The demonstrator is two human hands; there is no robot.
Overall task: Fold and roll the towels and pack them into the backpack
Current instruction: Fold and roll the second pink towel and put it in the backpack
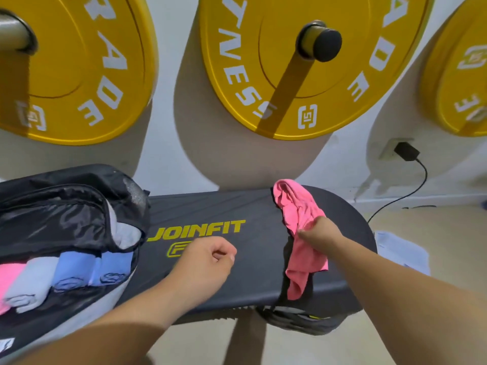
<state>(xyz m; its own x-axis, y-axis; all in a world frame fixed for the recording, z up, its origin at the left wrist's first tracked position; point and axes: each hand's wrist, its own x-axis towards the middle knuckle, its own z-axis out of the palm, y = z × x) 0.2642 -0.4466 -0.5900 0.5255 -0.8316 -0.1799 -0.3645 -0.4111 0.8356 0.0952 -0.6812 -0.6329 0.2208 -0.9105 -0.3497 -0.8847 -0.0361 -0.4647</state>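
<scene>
A crumpled pink towel (pixel 297 212) lies across the right part of a black padded bench (pixel 210 206), one end hanging over the front edge. My right hand (pixel 320 231) grips it at its middle. My left hand (pixel 208 262) hovers over the bench's yellow logo with fingers curled and nothing in it. The black backpack (pixel 60 206) lies open on the bench's left end. Inside it sit several rolled towels side by side: a pink one (pixel 8 280), a pale grey-blue one (pixel 31 280), and two blue ones (pixel 73 270). A grey towel (pixel 126 233) shows in the upper compartment.
Yellow weight plates (pixel 303 75) hang on pegs on the white wall right behind the bench. A black charger (pixel 407 151) sits in a wall socket at right, its cable running down to the floor. White paper (pixel 400 251) lies on the floor to the right of the bench.
</scene>
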